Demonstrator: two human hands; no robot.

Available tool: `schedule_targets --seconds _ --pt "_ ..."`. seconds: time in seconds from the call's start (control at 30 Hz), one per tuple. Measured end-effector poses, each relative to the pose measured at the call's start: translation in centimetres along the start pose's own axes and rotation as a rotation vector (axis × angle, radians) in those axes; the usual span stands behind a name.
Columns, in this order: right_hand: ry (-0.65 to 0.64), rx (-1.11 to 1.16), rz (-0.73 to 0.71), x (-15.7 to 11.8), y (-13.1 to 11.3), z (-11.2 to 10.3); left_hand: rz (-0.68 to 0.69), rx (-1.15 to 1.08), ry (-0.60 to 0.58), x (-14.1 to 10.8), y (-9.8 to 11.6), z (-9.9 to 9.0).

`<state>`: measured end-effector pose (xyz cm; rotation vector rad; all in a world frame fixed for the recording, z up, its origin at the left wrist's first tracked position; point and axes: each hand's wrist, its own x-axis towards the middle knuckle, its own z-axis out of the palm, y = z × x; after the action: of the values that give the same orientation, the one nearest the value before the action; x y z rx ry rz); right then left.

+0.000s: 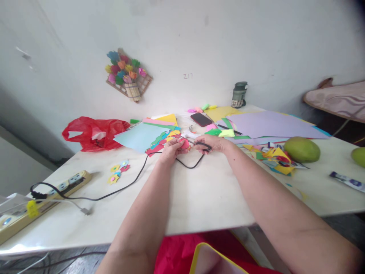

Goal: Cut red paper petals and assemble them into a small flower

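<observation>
My left hand [172, 149], fingers closed, pinches a small red paper piece [184, 144] above the middle of the table. To its right, my right hand [212, 144] is wrapped round black-handled scissors [203, 145]; their thin blades point left towards the red paper. A black cord [125, 187] runs from the power strip, passes beneath my left hand and loops up to my right hand, where its end is hidden. Small paper flowers [117, 173] in yellow, blue and red lie left of my left hand. Behind my hands are strips of coloured paper [162, 140].
Left are a power strip [81, 178] and a red plastic bag [95, 131]. Behind lie a phone [201, 119] and light blue paper [139, 137]. Right are purple sheets [270, 123], paper scraps [281, 160], a green mango [302, 149] and a tube [348, 181]. A bottle [239, 94] stands at the back.
</observation>
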<state>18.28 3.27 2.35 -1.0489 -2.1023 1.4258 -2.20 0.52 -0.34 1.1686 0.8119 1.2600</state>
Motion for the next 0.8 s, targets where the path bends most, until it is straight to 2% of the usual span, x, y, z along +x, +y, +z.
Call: schedule_targets --seconds 0.6,0.8 --pt "0.002 0.018 -0.012 0.35 0.46 -0.18 -0.034 0.011 -0.011 0.07 0.07 -0.1" --pt "0.002 -0.035 -0.02 0.26 0.27 -0.16 -0.008 0.026 0.022 0.13 0.21 -0.18"
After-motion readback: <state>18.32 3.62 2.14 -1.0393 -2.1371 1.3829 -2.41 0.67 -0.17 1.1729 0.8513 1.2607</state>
